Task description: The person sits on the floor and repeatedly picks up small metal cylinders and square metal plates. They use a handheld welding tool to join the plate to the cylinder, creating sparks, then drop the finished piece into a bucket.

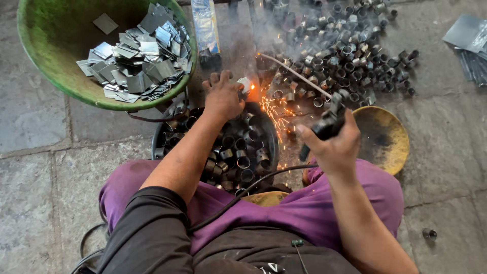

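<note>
Purple-clad knees (314, 203) spread to either side of a dark pan (264, 127) full of short metal rings on the stone floor (40, 193). Beyond the pan, the left hand (222, 96) grips a small metal ring (244, 84) at a glowing, sparking weld point. Over to the right, the right hand (337, 147) is closed around a black electrode holder (327, 124), its thin welding rod (294, 76) slanting to the ring. A green basin (45, 45) holds flat metal squares; a heap of loose rings (350, 56) lies ahead, beside a yellow bowl (390, 137).
</note>
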